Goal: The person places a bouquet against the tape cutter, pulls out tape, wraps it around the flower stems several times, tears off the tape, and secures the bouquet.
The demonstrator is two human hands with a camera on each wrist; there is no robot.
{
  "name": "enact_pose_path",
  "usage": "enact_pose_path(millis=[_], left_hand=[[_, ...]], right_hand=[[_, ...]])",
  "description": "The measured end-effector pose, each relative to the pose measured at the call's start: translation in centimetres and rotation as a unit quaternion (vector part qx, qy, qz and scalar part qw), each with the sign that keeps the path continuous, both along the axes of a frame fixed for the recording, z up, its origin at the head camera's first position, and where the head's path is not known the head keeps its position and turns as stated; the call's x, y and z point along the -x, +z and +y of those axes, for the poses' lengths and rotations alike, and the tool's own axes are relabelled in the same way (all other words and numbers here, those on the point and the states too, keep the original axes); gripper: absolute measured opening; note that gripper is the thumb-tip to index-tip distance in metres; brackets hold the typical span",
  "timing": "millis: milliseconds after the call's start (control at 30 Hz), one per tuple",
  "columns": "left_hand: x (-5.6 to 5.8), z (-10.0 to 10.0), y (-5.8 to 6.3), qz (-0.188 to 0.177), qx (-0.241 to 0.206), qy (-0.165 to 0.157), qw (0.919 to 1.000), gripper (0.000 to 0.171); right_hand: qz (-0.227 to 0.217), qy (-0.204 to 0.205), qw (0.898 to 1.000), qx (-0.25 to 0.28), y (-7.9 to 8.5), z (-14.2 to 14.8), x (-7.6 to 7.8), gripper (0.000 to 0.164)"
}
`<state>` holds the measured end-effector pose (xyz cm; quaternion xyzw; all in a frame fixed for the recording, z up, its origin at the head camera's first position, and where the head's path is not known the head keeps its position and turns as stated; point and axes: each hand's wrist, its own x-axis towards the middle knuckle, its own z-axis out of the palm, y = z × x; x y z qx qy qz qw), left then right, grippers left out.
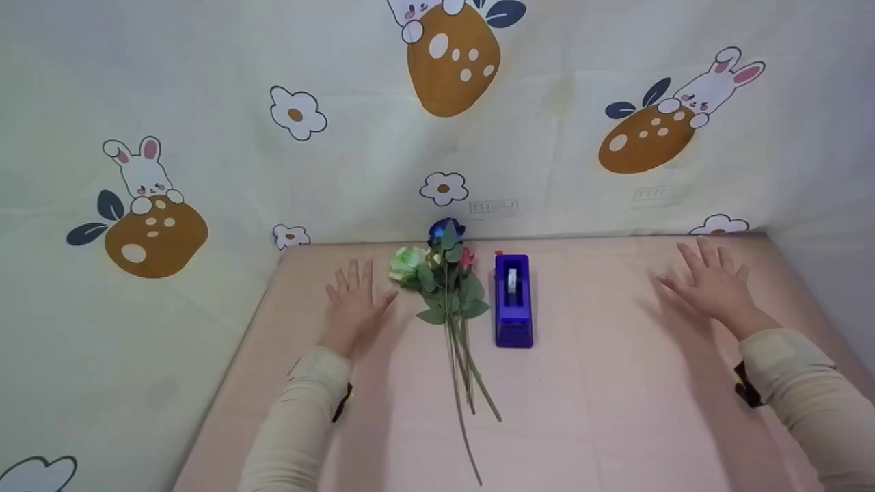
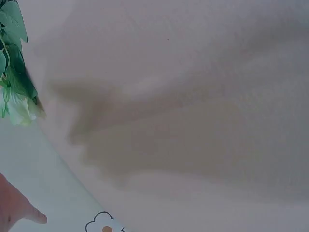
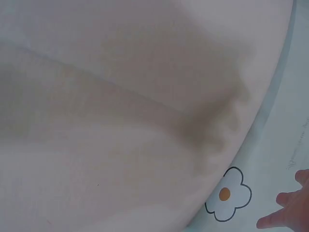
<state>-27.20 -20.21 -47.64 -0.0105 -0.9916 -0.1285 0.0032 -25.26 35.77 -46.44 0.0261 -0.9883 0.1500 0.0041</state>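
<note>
My left hand [image 1: 354, 306] is spread, fingers straight, just left of the flowers [image 1: 448, 301], which lie on the pink desk [image 1: 581, 424] with blooms toward the rabbit-print backdrop [image 1: 355, 171] and stems toward me. My right hand [image 1: 716, 290] is spread too, well apart at the far right. Between it and the flowers, in the way, sits the purple tape dispenser [image 1: 513, 320], just beside their leaves.
</note>
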Motion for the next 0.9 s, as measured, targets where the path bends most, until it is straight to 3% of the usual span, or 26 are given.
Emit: enact_pose_path(millis=[100,200,300,400,467,567,900], left_hand=[[-1.1,1.8,0.3,-0.035,-0.021,0.016,0.9990,0.068],[-3.0,4.8,0.4,-0.091,-0.058,0.015,0.9940,0.057],[-4.5,8.1,0.1,-0.158,-0.117,0.012,0.9804,0.053],[-5.4,10.7,-0.3,-0.202,-0.164,0.020,0.9655,0.047],[-5.7,11.9,-0.7,-0.211,-0.184,0.028,0.9597,0.043],[-5.6,12.9,-1.2,-0.213,-0.185,0.036,0.9586,0.039],[-5.1,13.6,-2.1,-0.231,-0.222,0.056,0.9455,0.015]], right_hand=[[0.007,0.009,1.000,0.007,0.2,-0.7,-0.2,0.083],[0.018,0.027,0.999,0.015,0.6,-1.7,-0.5,0.082],[0.032,0.042,0.998,0.021,1.2,-2.8,-0.6,0.080],[0.045,0.055,0.997,0.022,1.7,-3.9,-0.6,0.080],[0.050,0.065,0.996,0.021,1.8,-4.6,-0.6,0.080],[0.055,0.082,0.995,0.016,1.7,-5.5,-0.8,0.078],[0.078,0.108,0.991,0.008,0.9,-6.3,-1.6,0.073]])
